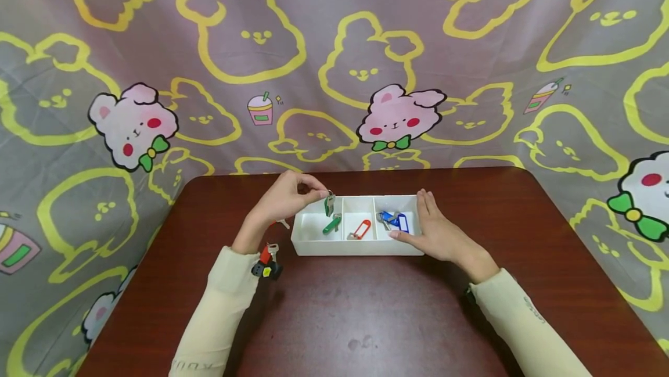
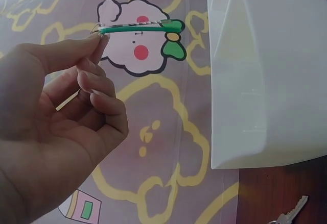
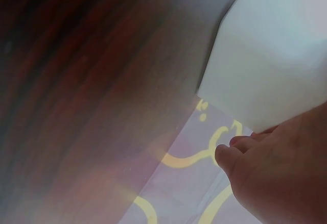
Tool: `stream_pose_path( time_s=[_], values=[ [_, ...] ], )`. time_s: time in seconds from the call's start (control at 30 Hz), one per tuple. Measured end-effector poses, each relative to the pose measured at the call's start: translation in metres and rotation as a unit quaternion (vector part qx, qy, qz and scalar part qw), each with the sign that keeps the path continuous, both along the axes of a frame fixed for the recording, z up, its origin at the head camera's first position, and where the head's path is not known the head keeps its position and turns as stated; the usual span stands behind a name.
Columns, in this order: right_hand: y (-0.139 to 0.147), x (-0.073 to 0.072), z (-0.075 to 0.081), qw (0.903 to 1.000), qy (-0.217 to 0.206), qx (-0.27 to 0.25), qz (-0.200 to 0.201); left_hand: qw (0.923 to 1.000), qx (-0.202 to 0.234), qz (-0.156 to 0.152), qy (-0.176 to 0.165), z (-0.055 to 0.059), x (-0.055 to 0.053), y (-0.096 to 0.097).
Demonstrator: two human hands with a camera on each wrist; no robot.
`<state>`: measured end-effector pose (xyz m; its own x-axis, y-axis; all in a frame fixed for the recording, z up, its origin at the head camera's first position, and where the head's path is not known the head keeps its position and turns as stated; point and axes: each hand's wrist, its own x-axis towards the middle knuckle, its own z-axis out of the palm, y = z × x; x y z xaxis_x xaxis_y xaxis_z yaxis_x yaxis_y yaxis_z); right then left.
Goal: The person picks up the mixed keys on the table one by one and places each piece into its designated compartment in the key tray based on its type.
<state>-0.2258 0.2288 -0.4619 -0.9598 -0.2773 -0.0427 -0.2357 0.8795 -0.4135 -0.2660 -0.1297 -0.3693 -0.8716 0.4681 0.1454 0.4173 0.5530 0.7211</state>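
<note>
Green-tagged key [image 1: 329,205] is pinched by the fingers of the left hand [image 1: 284,198], seemingly above the white tray's [image 1: 360,248] left compartment [image 1: 312,227]. Tray end is braced by extended right hand [image 1: 444,234]. Release is best made low.

A fabric-screened nook; whether it belongs to a home, office or studio cannot be told. Creased cartoon-print fabric [image 1: 292,46] hangs behind the tabletop [image 1: 334,313] and on its left and right, showing bow-tied animals and drink cups. The round-cornered tabletop is reddish-brown, wood-grained.
</note>
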Motion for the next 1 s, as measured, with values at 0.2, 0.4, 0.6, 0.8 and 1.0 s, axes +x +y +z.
stream_pose_path(
  time_s=[0.2, 0.4, 0.6, 0.8, 1.0],
  values=[
    [0.001, 0.0, -0.002, 1.0, -0.001, 0.003, 0.001, 0.9997, -0.009, 0.001, -0.025, -0.002, -0.01, 0.0],
    [0.001, 0.0, -0.002, 1.0, -0.001, 0.003, 0.001, 0.9988, -0.015, -0.004, -0.046, -0.003, -0.016, 0.0],
    [0.002, 0.0, -0.002, 1.0, -0.002, -0.001, 0.0, 0.9981, -0.023, -0.004, -0.058, -0.006, -0.021, 0.0],
    [0.002, 0.0, -0.002, 1.0, 0.0, -0.004, -0.001, 0.9967, -0.032, -0.007, -0.073, -0.008, -0.028, 0.001],
    [0.001, -0.001, -0.002, 1.0, 0.007, -0.002, 0.001, 0.9956, -0.049, -0.003, -0.079, -0.009, -0.036, 0.003]
  ],
)
